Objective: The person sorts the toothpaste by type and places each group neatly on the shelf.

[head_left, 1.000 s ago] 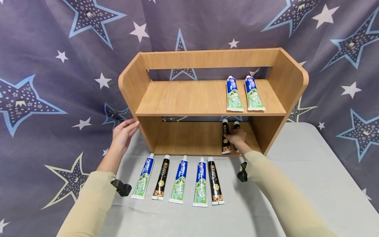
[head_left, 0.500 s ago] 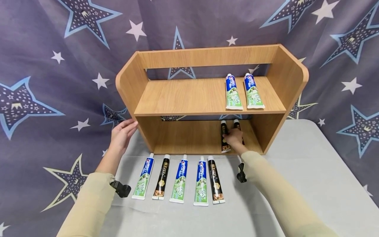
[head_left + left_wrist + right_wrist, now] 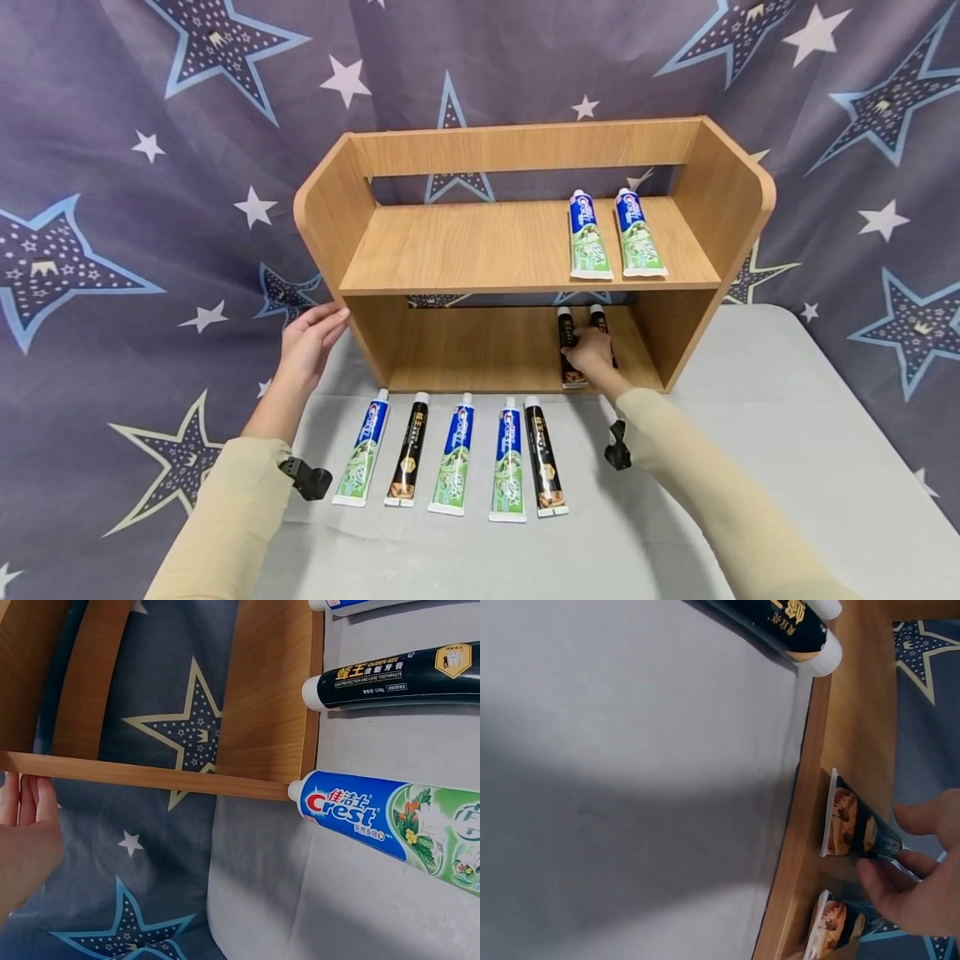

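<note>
My right hand (image 3: 592, 353) pinches the left of two black toothpaste tubes (image 3: 573, 378) on the lower level of the wooden shelf (image 3: 480, 350). In the right wrist view, the thumb and fingers of that hand (image 3: 926, 874) lie on either side of the tube (image 3: 845, 821), whose flat end faces the front edge. The other black tube (image 3: 831, 928) lies beside it, partly hidden by the hand in the head view. My left hand (image 3: 306, 348) touches the shelf's left side panel with extended fingers; the left wrist view shows its fingertips at the panel edge (image 3: 135, 774).
Two blue-green Crest tubes (image 3: 588, 237) lie on the upper level at the right. Before the shelf, a row on the grey table (image 3: 750, 433) alternates partly between Crest tubes (image 3: 453, 458) and black tubes (image 3: 408, 450). A star-patterned curtain (image 3: 525, 50) hangs behind.
The pinched black tube has turned slightly and lies straighter on the lower level, with my right hand shifted a little along with it. My left hand stays at the side panel.
</note>
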